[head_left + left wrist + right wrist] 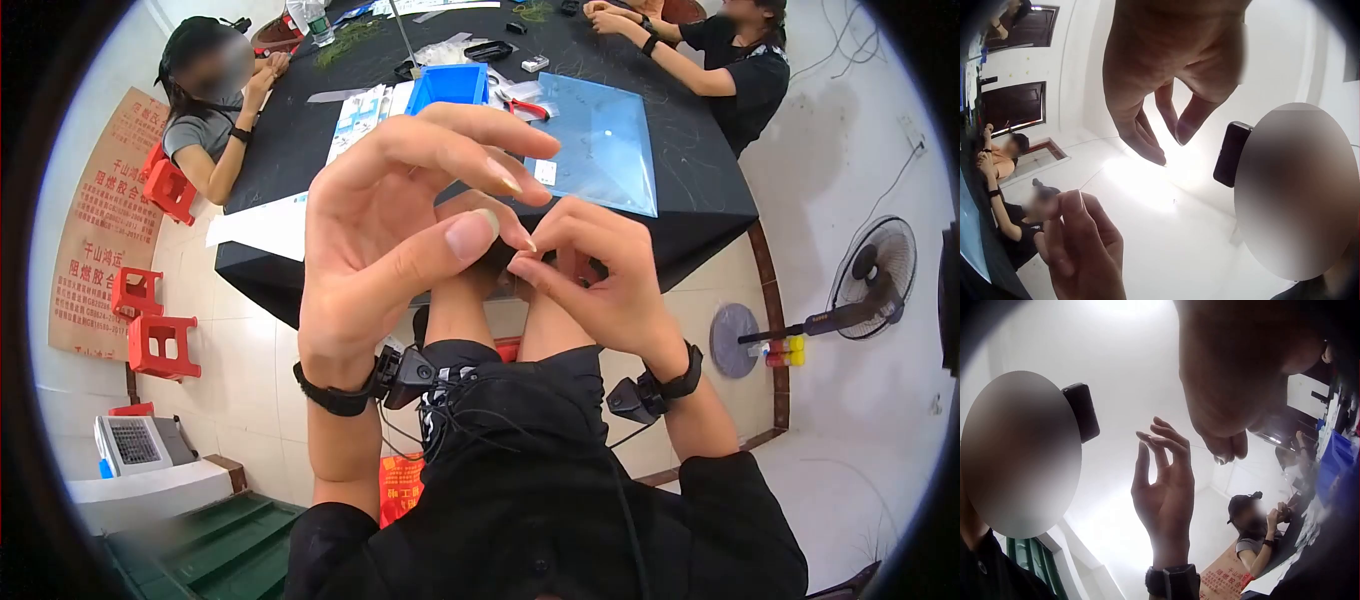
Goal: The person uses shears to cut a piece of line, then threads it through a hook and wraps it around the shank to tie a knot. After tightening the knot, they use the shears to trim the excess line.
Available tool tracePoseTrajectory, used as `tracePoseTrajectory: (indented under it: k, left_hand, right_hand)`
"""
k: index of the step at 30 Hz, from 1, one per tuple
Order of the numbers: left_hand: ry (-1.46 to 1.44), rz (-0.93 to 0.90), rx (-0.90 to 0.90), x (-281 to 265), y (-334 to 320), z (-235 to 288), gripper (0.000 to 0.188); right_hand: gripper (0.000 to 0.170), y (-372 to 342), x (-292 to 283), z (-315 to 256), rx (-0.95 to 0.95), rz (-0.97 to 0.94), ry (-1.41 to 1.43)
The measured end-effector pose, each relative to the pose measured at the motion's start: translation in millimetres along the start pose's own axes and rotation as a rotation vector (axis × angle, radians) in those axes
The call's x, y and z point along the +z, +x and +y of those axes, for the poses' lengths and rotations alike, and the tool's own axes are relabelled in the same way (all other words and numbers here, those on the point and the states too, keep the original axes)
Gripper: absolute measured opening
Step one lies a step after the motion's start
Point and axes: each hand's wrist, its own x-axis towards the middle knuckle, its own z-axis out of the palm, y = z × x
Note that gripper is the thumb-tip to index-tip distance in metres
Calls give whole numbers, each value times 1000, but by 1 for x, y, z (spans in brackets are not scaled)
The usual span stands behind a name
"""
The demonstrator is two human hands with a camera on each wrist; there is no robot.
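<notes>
Left hand: your left hand (365, 225) is raised over your lap, fingers arched and spread, a broad gap between thumb and upper fingers. One finger runs behind the thumb; whether they meet, I cannot tell.
Right hand: your right hand (612, 262) sits just beside it, thumb and forefinger tips drawn together, near a left fingertip.
Between fingertips: too small to make out; I cannot tell whether you pinch anything.
Wrist views: both near hands come out dark against the bright ceiling, no help on the pinch.
Blue folder: the blue folder (600, 140) lies on the black table (692, 150), beyond your right hand, its near left part covered by your fingers.
Blue bin: the blue bin (448, 85) stands left of it, lower edge hidden by your left fingers.
Pliers: red-handled pliers (528, 108) between bin and folder, jaws hard to read.
Others: one person (205, 130) left, another (740, 85) right, faces blurred; the right one's head is cut at the top.
</notes>
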Motion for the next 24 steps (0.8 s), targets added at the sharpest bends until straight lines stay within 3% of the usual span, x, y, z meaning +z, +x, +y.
tracePoseTrajectory:
  k: [6,9,10,11,13,15,18,19,21,24]
  left_hand:
    - [14,-20,2,1,-4,4,21]
    - [7,-32,-4,2,-4,7,21]
    - [5,-30,-8,3,-3,7,21]
    - [3,-28,-11,4,-3,8,21]
    - [-11,-23,-4,5,0,8,21]
    - [-22,-20,-1,5,0,9,21]
    - [-29,-33,1,4,1,12,20]
    - [-29,-42,1,5,0,13,20]
    - [-43,-41,-2,7,0,14,19]
    - [-49,-31,-4,8,-1,17,18]
  right_hand:
    - [10,-7,5,0,111,-155,117]
    - [15,-7,8,16,45,-75,251]
    - [34,-8,10,31,140,-97,439]
    - [34,-10,14,39,140,-97,439]
    - [53,-8,22,49,345,-56,722]
    - [62,-11,32,58,345,-130,709]
    - [65,-12,54,50,625,-100,1305]
    - [65,-15,62,55,621,-101,1304]
    - [70,-23,82,66,421,-294,2137]
    - [72,-29,90,56,503,-278,2117]
